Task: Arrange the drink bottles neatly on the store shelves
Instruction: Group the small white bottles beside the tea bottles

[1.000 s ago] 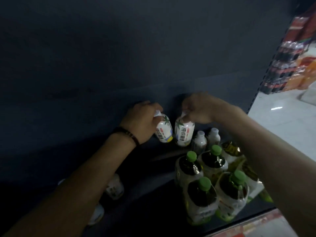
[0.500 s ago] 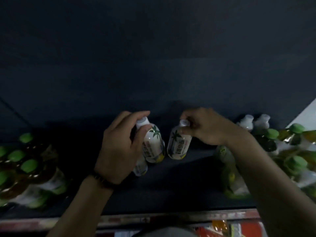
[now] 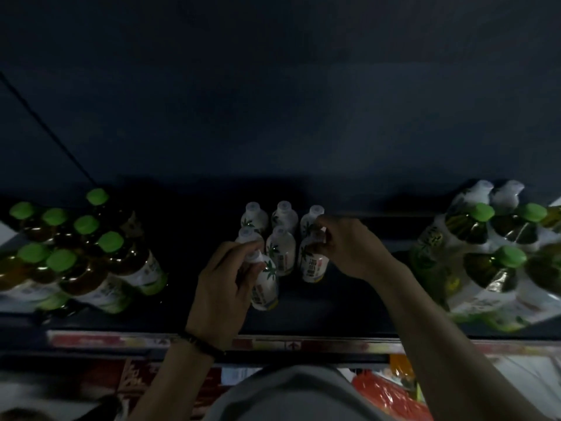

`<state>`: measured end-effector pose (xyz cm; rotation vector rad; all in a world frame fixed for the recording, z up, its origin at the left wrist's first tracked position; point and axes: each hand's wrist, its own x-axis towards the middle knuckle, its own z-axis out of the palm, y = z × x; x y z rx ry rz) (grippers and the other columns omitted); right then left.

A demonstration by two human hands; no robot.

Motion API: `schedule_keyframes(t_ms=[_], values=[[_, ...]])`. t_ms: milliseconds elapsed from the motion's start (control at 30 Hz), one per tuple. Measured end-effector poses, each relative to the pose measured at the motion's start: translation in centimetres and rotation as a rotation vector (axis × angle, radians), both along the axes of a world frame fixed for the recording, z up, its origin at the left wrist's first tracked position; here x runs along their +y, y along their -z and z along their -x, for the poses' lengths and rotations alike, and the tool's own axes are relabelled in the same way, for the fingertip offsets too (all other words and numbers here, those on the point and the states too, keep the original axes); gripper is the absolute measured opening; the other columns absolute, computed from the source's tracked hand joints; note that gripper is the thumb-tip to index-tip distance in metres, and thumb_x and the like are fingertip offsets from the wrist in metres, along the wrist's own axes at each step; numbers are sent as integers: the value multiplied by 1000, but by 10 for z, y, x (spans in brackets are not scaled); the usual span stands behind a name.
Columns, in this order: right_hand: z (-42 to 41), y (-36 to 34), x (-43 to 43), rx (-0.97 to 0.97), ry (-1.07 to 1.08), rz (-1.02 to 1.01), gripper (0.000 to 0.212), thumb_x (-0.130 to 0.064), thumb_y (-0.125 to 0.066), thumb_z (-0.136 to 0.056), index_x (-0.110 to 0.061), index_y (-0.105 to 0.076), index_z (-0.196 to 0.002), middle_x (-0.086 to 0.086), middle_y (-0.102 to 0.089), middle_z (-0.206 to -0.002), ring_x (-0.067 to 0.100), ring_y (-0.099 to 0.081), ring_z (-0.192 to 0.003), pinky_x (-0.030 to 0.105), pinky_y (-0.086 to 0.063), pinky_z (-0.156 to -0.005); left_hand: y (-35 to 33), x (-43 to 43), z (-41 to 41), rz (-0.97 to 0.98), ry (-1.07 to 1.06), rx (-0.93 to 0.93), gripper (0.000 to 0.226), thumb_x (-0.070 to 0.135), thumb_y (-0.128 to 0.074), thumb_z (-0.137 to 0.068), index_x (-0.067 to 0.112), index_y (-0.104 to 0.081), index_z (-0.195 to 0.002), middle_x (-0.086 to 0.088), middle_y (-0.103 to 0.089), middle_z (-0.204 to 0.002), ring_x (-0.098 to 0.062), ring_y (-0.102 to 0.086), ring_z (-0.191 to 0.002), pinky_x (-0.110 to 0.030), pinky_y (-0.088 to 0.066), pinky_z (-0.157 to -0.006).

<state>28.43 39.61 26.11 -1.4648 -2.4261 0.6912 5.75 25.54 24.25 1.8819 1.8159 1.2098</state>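
Several small white bottles with palm-tree labels stand in rows on the dark shelf (image 3: 349, 302). My left hand (image 3: 223, 287) grips the cap and neck of one white bottle (image 3: 265, 288), tilted, at the front left of the group. My right hand (image 3: 349, 247) pinches the top of another white bottle (image 3: 314, 262) at the front right. Between them stands a third front bottle (image 3: 280, 250). Three more stand behind (image 3: 283, 215).
Green-capped tea bottles (image 3: 76, 253) crowd the shelf's left side. A shrink-wrapped pack of green-capped bottles (image 3: 491, 256) and two white bottles (image 3: 498, 194) sit at the right. A red-and-white price strip (image 3: 288, 344) runs along the shelf's front edge. Orange goods (image 3: 391, 393) lie below.
Both hands carried their white bottles leftward along the shelf to a group of standing white bottles. The view swung left, so the green-capped bottles at left came into sight.
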Motion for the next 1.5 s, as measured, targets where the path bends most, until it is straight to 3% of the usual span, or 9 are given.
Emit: schedule_keyframes(t_ms=[167, 333, 467, 600, 700, 900, 1167, 1300, 1500], values=[[2, 2, -9, 111, 85, -28, 24, -41, -77, -85, -32, -58, -97, -8, -61, -83, 18, -62, -77, 34, -50, -66, 21, -3, 11, 0, -13, 8, 31, 17, -64, -104, 19, -66, -135, 11, -57, -130, 13, -52, -120, -11, -46, -100], [2, 18, -32, 203, 283, -163, 46, -35, -85, -80, -23, -60, -117, -10, -58, -105, 8, -53, -95, 24, -40, -75, 41, 2, 21, 26, 12, -18, 32, 20, -66, -103, 22, -64, -135, 9, -57, -131, 11, -53, -119, -18, -50, -99], [20, 33, -79, 337, 321, -361, 20, -26, -76, -85, -24, -63, -100, -14, -57, -89, 3, -50, -79, 21, -40, -65, 44, 4, 29, 38, -43, -108, 38, 40, -66, -100, 25, -62, -135, 9, -58, -131, 10, -56, -118, -13, -50, -96], [46, 65, -105, 278, 113, -40, 28, -42, -75, -83, -31, -64, -106, -14, -69, -97, 8, -67, -87, 31, -56, -74, 64, -8, 40, 165, -52, -269, 32, 38, -40, -112, 36, -51, -142, 12, -57, -142, -1, -56, -130, -35, -52, -108], [65, 85, -110, 274, 85, 54, 46, -40, -79, -78, -31, -59, -118, -9, -70, -113, 12, -67, -104, 30, -57, -83, 78, -14, 44, 273, 21, -380, 40, 35, -50, -109, 32, -49, -149, 15, -54, -150, -2, -51, -139, -40, -46, -115], [88, 96, -103, 341, 133, 52, 40, -34, -75, -82, -27, -58, -118, -9, -69, -113, 11, -68, -104, 32, -58, -83, 77, -15, 33, 347, 92, -530, 59, 41, -57, -100, 39, -34, -154, 28, -43, -152, 17, -41, -137, -11, -38, -113], [92, 96, -108, 413, 139, -44, 38, -21, -75, -87, -17, -65, -123, -2, -74, -115, 15, -70, -109, 30, -57, -89, 87, -14, 37, 352, 127, -493, 64, 43, -48, -103, 27, -31, -163, 14, -44, -160, 5, -40, -145, -16, -35, -118], [96, 102, -112, 402, 145, -34, 42, -22, -76, -85, -20, -62, -125, -3, -75, -115, 16, -71, -108, 37, -59, -88, 94, -11, 43, 321, 112, -458, 56, 41, -45, -108, 25, -37, -160, 11, -45, -160, 14, -40, -141, -10, -33, -115], [95, 94, -113, 396, 170, -15, 49, -23, -82, -84, -15, -62, -128, 0, -76, -115, 11, -69, -107, 10, -50, -85, 93, -11, 50, 310, 115, -449, 44, 33, -46, -111, 39, -43, -154, 33, -47, -151, 8, -41, -143, -32, -36, -123]])
